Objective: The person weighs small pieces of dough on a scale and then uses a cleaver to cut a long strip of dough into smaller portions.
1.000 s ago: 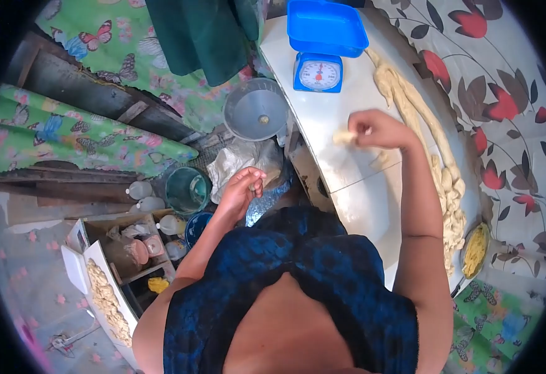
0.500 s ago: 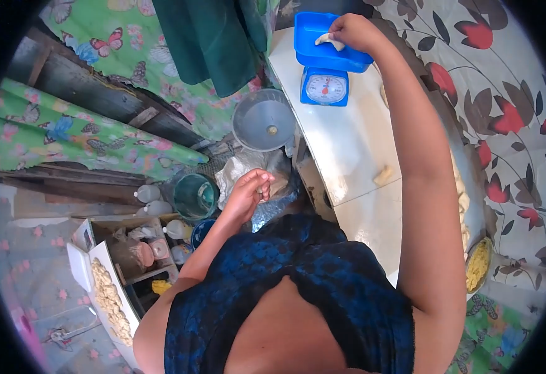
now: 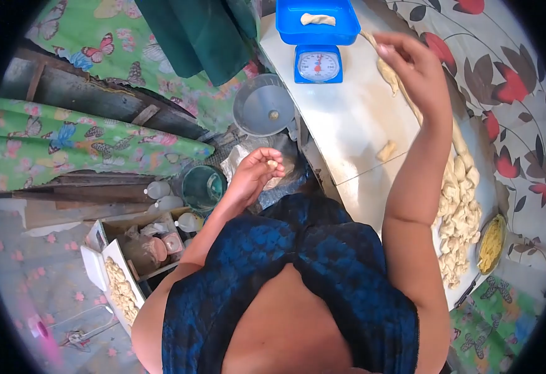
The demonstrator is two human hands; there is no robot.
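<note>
My left hand [image 3: 255,177] is held in front of my body with its fingers curled, pinching a small pale piece of dough [image 3: 272,164]. Over the far right part of the table, my right hand [image 3: 415,71] is empty, thumb and fingers apart, close to a long strip of dough [image 3: 387,76]. A short dough piece [image 3: 318,20] lies in the blue tray [image 3: 285,31] of a dial scale [image 3: 318,64]. Another small lump of dough [image 3: 386,151] rests on the tabletop [image 3: 341,118]. Many dough pieces [image 3: 459,209] are heaped along the table beyond my right forearm.
A bowl of yellow stuff [image 3: 491,246] stands at the table's right edge. Left of the table are a grey basin [image 3: 248,115] and a green bucket [image 3: 203,190]. More dough pieces [image 3: 121,290] lie on a white board at lower left. Dark green cloth [image 3: 201,37] hangs behind.
My right hand has let go of the dough piece in the scale tray and moved right and toward me, its fingers spreading. My left hand has risen slightly, showing the dough bit in it.
</note>
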